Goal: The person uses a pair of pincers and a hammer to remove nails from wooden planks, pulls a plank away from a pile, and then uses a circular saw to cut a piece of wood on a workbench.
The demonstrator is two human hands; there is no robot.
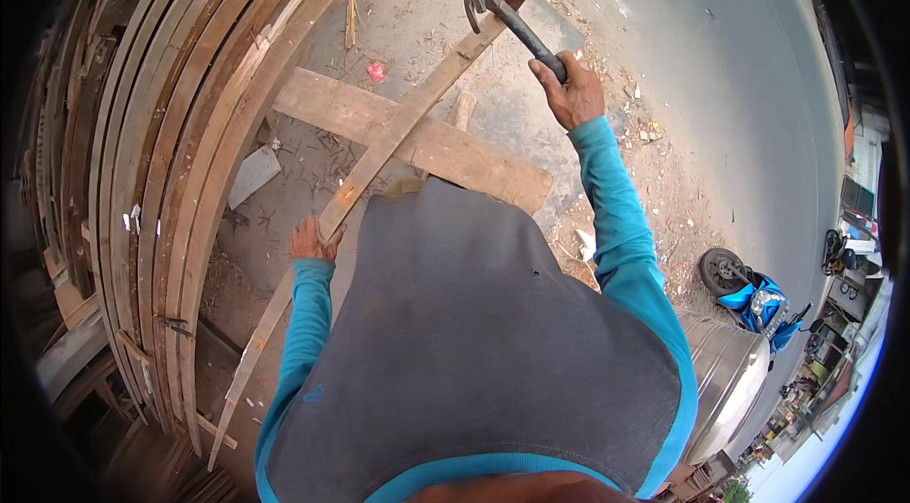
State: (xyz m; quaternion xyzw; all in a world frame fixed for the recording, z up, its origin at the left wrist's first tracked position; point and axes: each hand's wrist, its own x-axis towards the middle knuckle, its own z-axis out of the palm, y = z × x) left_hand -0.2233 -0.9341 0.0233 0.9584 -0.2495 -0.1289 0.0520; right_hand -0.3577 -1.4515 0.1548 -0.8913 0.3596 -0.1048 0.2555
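My right hand [573, 93] is closed round the dark handle of a claw hammer [515, 21]. The hammer's head is over the far end of a long narrow wooden batten [417, 109]; whether it touches the wood I cannot tell. My left hand [314, 241] grips the same batten lower down, at the left of my body. The batten slants from the upper right to the lower left, across a wide wooden plank [474, 157]. A short wood piece [464, 110] shows beside the crossing. My grey shirt front hides part of the plank's near edge.
Long boards [180, 171] are stacked on the left. A pale block [254, 176] and a crumpled pink scrap [376, 72] lie on the debris-strewn ground. At the right are a shiny metal cylinder [725, 370], a blue motorcycle [758, 302] and a paved road [749, 114].
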